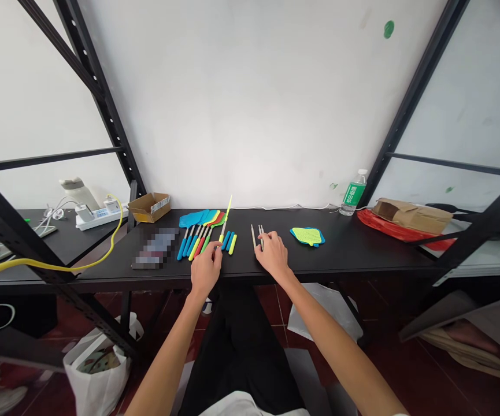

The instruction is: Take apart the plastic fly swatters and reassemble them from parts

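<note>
Head camera: palm-down left hand [206,266] pinches a yellow handle [221,237]; palm-down right hand [272,253] grips thin rods [261,229].

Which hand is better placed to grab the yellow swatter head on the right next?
Probably the right hand: it is at the metal rods, nearer the yellow swatter head, with bare tabletop between. The left hand, beside the row of swatters, would have to reach past it.

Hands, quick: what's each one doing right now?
Left hand: fingers at a yellow handle; whether it grips cannot be told.
Right hand: fingers curled over thin rods; grip cannot be told.
</note>
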